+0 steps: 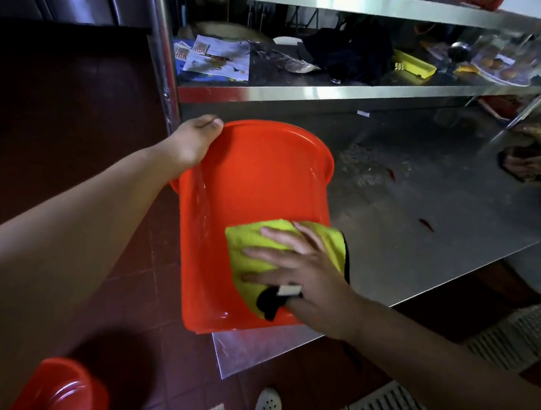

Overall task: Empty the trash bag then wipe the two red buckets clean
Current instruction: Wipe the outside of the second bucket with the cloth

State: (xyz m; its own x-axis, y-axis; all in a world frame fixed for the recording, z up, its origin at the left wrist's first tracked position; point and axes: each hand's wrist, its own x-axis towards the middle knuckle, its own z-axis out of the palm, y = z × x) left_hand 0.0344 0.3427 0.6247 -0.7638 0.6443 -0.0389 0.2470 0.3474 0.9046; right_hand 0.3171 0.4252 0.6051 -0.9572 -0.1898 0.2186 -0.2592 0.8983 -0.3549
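While we wipe, one red bucket [258, 184] is underway.
Left hand [191, 140] grips its rim; right hand [303, 265] presses the yellow cloth [260, 239] flat inside; second bucket [63, 389], lower left, looks pending.

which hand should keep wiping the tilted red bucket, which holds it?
Right. The right hand lies flat on the yellow microfibre cloth against the red plastic bucket. The left hand grips its rim, best left steadying it.
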